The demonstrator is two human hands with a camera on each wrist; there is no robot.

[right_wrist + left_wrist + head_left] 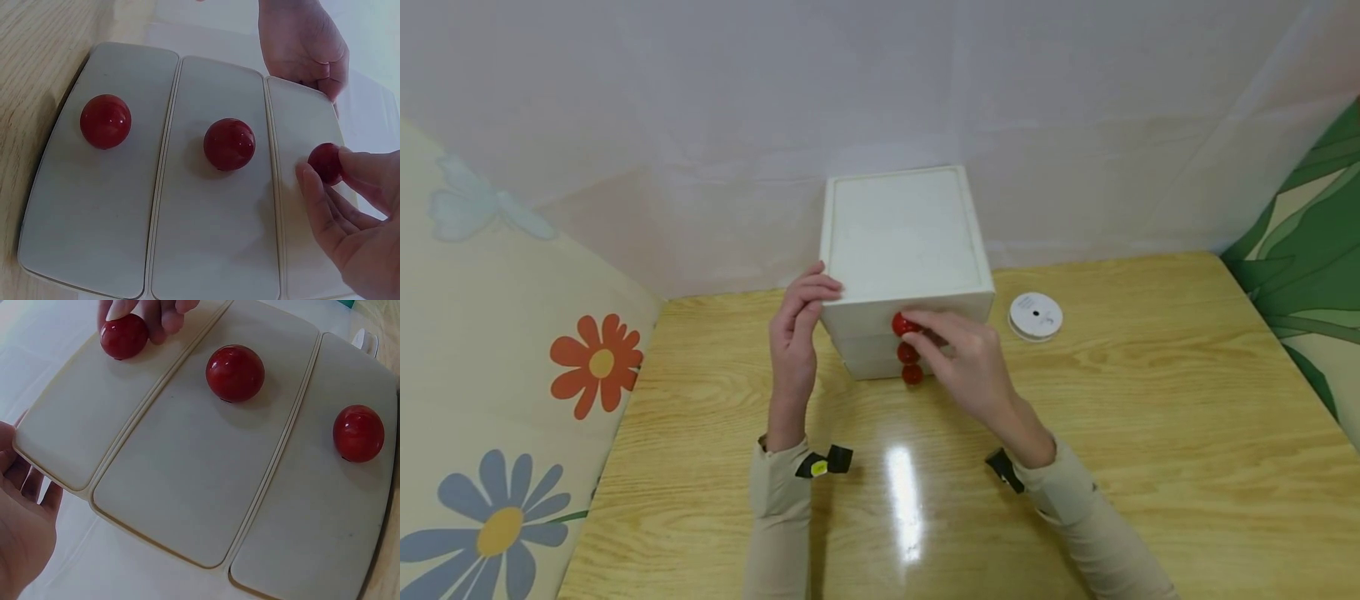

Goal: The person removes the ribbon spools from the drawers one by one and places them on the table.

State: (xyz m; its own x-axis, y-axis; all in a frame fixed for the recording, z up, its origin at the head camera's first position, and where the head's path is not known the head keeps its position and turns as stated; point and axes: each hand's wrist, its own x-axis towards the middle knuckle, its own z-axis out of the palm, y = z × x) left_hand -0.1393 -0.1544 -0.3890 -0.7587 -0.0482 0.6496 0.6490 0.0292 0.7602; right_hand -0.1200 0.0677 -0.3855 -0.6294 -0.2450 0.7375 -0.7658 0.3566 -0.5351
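A small white drawer box (pixel 902 233) stands against the back wall, its three drawers stacked with a round red knob on each. My right hand (pixel 973 367) pinches the top drawer's red knob (pixel 325 164) between thumb and fingers. At the box's upper left front corner, my left hand (pixel 796 333) rests with its fingers against the side and top edge. The middle knob (pixel 235 373) and the bottom knob (pixel 358 433) are untouched. All three drawers look closed in both wrist views.
A white ribbon spool (pixel 1035 317) lies on the wooden table (pixel 1150 375) to the right of the box. Pale cloth covers the back wall, and side panels with painted flowers (pixel 601 363) and leaves border the table.
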